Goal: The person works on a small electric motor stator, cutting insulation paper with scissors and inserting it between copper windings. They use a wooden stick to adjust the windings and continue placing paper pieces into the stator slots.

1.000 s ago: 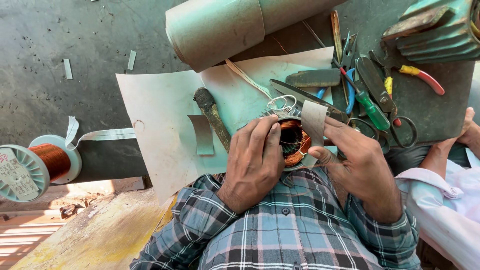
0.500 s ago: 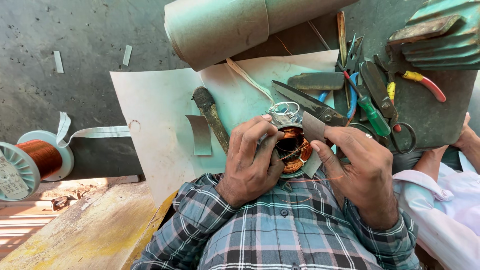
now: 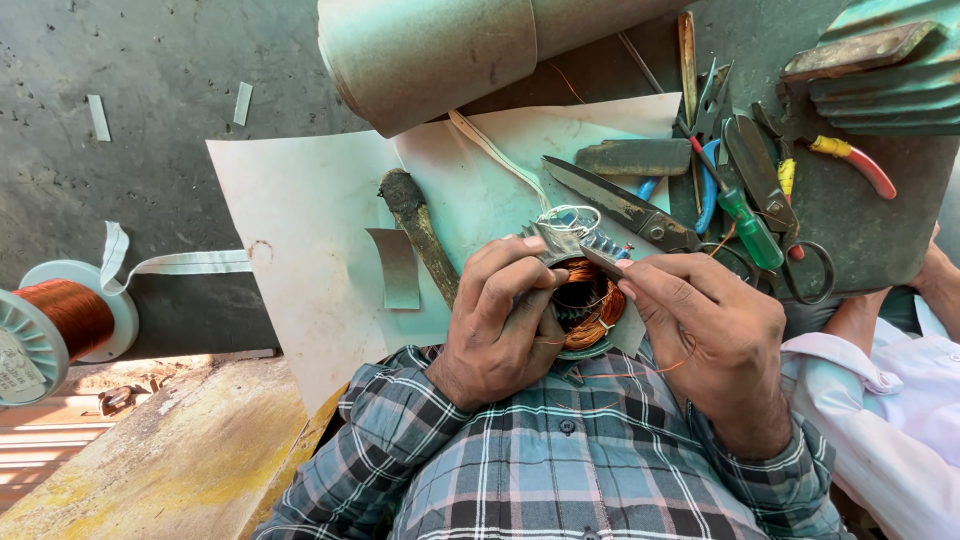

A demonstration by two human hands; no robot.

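Far left, a spool of copper wire (image 3: 55, 325) sits at the desk's edge, with a white strip (image 3: 170, 262) trailing beside it. A pale sheet of paper (image 3: 300, 230) covers the desk (image 3: 130, 150), and a worn-handled tool (image 3: 420, 232) lies on it. At centre, the left hand (image 3: 497, 325) is wrapped around a small stator with copper windings (image 3: 580, 295), held just above the person's plaid shirt. The right hand (image 3: 712, 335) pinches a thin grey strip (image 3: 603, 262) at the stator's top edge. Further right lie large shears (image 3: 620, 200), a green screwdriver (image 3: 752, 228) and pliers (image 3: 855, 163). A white sleeve (image 3: 880, 400) of another person shows at the far right.
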